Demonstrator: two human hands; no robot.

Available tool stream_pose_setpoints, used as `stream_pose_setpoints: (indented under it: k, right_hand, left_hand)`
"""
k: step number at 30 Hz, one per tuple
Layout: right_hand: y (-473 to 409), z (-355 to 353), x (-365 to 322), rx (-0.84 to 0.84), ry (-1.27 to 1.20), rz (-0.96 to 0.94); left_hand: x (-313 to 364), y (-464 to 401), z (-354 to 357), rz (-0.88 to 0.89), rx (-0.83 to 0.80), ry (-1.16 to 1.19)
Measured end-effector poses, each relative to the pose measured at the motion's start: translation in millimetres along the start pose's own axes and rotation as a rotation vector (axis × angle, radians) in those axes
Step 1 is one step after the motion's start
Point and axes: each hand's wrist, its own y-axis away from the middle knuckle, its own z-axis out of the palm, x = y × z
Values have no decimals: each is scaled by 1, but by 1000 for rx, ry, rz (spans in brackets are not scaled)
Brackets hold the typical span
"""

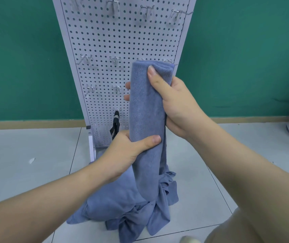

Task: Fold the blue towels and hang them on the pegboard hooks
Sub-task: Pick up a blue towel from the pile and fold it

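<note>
Both hands hold the folded blue towel (147, 120) upright at mid-frame before the pegboard (122, 41): the left hand (131, 149) curls round its lower part with thumb across the front, while the right hand (173, 106) wraps the upper part, thumb near the top fold. To hang it well, I judge they should keep the fold tight and drape it over the hook (169, 61) just behind the top, clear of the unfolded towels (122, 204) heaped on the floor at lower centre. No brand, label or writing is legible.

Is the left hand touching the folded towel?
Touching. Head view: left hand grips the folded blue towel low, thumb across its front; right hand grips it higher.
</note>
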Motion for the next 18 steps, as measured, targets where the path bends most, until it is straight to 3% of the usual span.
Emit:
stream_pose_setpoints:
  k: [9, 18]
  right_hand:
    - [-5, -3, -17, 42, -160, -73]
    - [-7, -26, -31, 195, -269, -100]
  left_hand:
    - [-19, 11, 10, -91, -8, 44]
    - [-57, 27, 9, -204, -87, 10]
